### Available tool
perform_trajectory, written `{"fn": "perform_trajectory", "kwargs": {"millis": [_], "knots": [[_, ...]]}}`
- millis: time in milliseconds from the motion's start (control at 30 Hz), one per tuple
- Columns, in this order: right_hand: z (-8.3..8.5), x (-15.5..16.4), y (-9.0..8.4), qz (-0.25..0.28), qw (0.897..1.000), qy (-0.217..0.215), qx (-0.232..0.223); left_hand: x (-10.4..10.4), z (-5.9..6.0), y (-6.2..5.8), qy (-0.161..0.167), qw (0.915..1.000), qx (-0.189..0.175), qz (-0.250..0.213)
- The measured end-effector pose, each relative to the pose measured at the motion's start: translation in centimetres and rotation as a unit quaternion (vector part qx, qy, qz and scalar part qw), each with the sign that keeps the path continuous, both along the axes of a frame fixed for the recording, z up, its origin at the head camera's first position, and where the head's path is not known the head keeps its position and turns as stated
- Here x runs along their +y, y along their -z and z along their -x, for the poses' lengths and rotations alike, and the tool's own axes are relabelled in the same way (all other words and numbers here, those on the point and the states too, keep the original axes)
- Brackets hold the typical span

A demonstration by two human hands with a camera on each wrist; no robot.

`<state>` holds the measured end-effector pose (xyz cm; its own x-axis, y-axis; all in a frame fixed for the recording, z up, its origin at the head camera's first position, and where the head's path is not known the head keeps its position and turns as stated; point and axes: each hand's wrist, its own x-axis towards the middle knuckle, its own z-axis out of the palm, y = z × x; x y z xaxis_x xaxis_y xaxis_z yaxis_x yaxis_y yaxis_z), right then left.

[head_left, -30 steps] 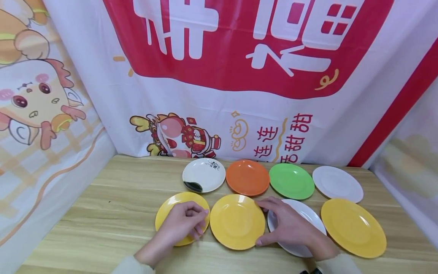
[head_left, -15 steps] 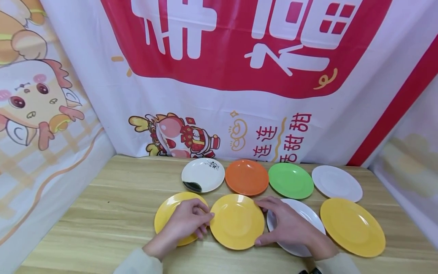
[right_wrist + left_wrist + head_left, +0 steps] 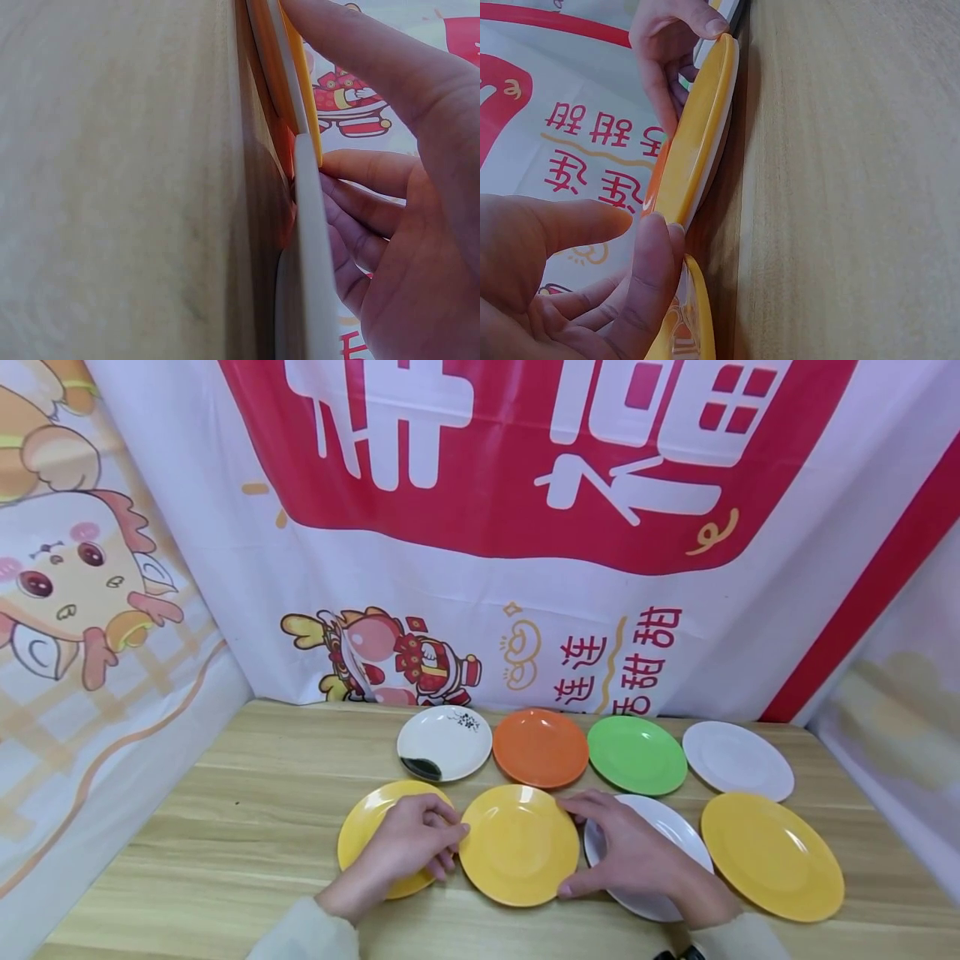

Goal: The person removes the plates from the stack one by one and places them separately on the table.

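Observation:
A yellow plate (image 3: pixel 519 846) lies in the front row, between another yellow plate (image 3: pixel 358 827) on its left and a white plate (image 3: pixel 667 827) on its right. My left hand (image 3: pixel 416 842) is over the left yellow plate, its fingertips touching the middle plate's left rim. In the left wrist view its thumb (image 3: pixel 592 225) stands a little apart from the plate's edge. My right hand (image 3: pixel 633 852) holds the middle plate's right side, fingers at the back rim and thumb at the front. That hand partly covers the white plate. In the right wrist view, several fingers (image 3: pixel 367 187) touch the rim.
Behind stand a patterned white plate (image 3: pixel 442 739), an orange plate (image 3: pixel 542 747), a green plate (image 3: pixel 637 756) and a plain white plate (image 3: pixel 738 762). A large yellow plate (image 3: pixel 772 857) lies front right. A printed cloth (image 3: pixel 510 585) hangs behind the wooden table (image 3: pixel 225 827).
My left hand has moved slightly right, and its fingertips have come to the middle yellow plate's left rim. My right hand and the plates have stayed nearly still.

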<state>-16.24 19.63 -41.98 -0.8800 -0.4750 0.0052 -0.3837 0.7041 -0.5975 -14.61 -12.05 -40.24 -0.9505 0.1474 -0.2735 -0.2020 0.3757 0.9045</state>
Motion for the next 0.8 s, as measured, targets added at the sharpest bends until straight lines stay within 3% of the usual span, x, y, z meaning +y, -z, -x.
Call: {"fn": "perform_trajectory", "kwargs": {"millis": [800], "knots": [[-0.01,-0.04,-0.01,0.003,1.0,0.003,-0.006,0.7,0.28,-0.67,-0.004,0.9996,-0.018,0.022]]}}
